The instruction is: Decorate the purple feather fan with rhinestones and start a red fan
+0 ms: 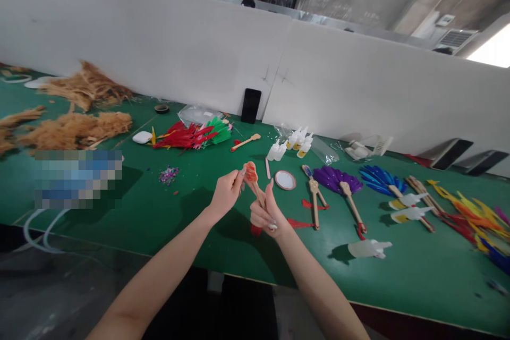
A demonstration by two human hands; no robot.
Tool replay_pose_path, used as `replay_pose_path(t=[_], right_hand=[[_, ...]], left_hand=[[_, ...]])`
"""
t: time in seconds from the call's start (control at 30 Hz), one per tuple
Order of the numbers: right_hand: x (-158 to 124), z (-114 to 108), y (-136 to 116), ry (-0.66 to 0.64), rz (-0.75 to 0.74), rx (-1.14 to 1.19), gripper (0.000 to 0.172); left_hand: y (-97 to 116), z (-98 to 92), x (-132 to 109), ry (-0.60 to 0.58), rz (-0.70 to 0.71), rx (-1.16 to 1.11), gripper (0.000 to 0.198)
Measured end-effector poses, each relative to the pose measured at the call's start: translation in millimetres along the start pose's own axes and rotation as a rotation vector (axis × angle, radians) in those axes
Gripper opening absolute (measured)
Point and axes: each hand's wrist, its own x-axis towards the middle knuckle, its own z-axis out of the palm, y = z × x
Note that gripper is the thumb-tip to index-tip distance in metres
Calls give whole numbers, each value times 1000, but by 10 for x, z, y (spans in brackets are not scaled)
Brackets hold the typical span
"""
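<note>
Over the green table, my right hand (265,216) is closed around the shaft of a wooden fan handle (252,174). The handle tilts, and its flat rounded head, coloured orange-red, points up and away from me. My left hand (228,191) is closed in a pinch, its fingertips against the left edge of that head; whatever is between them is hidden. A bit of red tassel (256,230) shows below my right hand. Just past the hands, a round white lid (286,180) and a pink stick (268,168) lie on the table.
Small glue bottles (297,141) stand behind the lid; another bottle (368,248) lies front right. Purple (334,178) and blue feather fans (380,179) lie to the right. Red feathers (183,135), sequins (169,176) and brown fibre (79,130) are leftward. A phone (251,105) leans on the white partition (199,53).
</note>
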Motion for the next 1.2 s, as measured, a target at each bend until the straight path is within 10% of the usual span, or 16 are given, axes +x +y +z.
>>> replay_pose_path(t=[0.43,0.73,1.2], right_hand=[[-26,-18,-37,-11,-30,28,73],[-25,0,-45,-37,-33,85,67],[6,-85,18,-109,0,206,64]], left_hand=[[13,-116,73,17,-114,-147,44],[-91,-49,27,-58,160,216,28],[-48,42,-25,8,76,37,41]])
